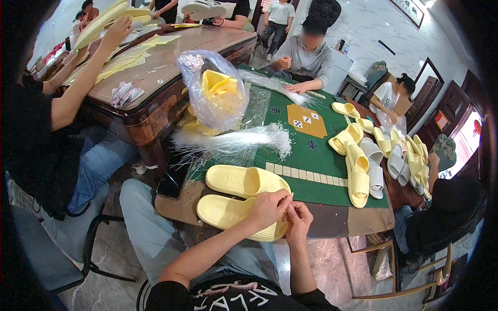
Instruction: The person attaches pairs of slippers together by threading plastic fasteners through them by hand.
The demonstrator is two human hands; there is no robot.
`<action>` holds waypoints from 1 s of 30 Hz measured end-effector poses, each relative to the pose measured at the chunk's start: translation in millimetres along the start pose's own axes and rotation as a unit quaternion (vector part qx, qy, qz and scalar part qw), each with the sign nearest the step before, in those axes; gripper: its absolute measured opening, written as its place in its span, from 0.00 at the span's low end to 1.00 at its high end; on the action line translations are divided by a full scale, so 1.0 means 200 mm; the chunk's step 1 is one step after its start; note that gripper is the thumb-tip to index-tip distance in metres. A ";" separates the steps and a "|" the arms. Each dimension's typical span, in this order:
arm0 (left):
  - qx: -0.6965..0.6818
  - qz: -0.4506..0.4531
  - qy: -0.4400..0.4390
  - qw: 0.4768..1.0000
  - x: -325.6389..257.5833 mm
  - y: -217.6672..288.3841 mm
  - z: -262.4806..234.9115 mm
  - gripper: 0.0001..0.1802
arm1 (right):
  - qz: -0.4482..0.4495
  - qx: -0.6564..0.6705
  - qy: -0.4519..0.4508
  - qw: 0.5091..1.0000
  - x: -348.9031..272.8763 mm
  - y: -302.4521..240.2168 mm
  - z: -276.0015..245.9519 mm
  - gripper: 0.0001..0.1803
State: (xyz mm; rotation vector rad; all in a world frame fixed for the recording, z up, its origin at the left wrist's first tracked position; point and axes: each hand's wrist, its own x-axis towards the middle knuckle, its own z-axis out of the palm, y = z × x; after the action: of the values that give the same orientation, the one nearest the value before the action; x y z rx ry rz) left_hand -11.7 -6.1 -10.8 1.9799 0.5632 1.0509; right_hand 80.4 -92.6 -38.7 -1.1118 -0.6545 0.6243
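Observation:
A pair of pale yellow slide slippers lies at the table's near edge: the far slipper shows almost whole, while the near slipper is partly covered by my hands. Over its ribbed strap, at the toe end, my left hand is closed in a pinch. My right hand meets it there, its fingertips pressed together as well. Whatever sits between the fingers is too small to make out. Just beyond the slippers lies a bundle of thin clear plastic strands.
A clear bag of yellow pieces stands behind the bundle. Several yellow and grey slippers line the right side of the green mat. A dark phone lies at the left edge. Co-workers sit opposite, left and right.

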 end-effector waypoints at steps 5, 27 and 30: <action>0.002 0.008 -0.004 1.000 0.00 -0.01 0.01 0.10 | 0.003 0.003 -0.003 1.000 0.01 0.02 -0.02 0.02; -0.013 -0.059 -0.061 0.996 0.01 -0.01 0.00 0.11 | 0.040 0.011 0.025 0.999 0.01 0.02 -0.02 0.02; -0.010 -0.044 -0.058 0.997 0.00 -0.02 0.01 0.11 | 0.038 0.018 0.009 0.999 0.02 0.03 -0.03 0.02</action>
State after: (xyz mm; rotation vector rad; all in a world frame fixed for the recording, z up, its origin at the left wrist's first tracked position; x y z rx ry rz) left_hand -10.8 -4.9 -14.0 1.9664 0.5688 0.8781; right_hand 86.5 -91.3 -46.4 -1.1120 -0.5862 0.6873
